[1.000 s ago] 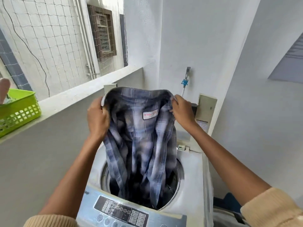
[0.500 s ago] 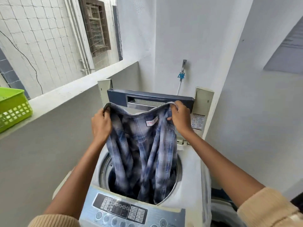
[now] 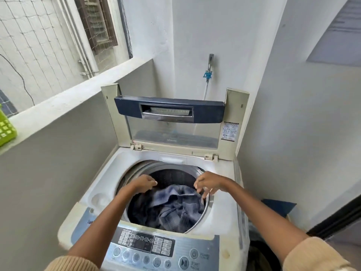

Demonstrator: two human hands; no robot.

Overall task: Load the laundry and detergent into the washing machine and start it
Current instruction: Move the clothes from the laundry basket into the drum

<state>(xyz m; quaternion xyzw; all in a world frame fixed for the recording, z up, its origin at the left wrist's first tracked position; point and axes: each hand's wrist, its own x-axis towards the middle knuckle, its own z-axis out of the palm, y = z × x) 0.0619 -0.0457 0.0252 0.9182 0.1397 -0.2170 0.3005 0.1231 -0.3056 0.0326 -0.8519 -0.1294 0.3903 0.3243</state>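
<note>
The top-loading washing machine stands in front of me with its lid raised upright at the back. A blue-grey plaid shirt lies crumpled inside the drum. My left hand hovers over the drum's left rim with its fingers loosely curled and nothing in them. My right hand hangs over the right rim, fingers spread and pointing down just above the shirt. The control panel with its buttons runs along the near edge. No detergent is visible.
A green plastic basket sits on the white ledge at the far left. A wall tap with a hose is behind the lid. Walls close in on both sides; a dark blue object lies to the machine's right.
Both hands lowered the plaid shirt from chest height into the drum and let it go. The shirt now lies bunched inside, and the raised lid is in full view.
</note>
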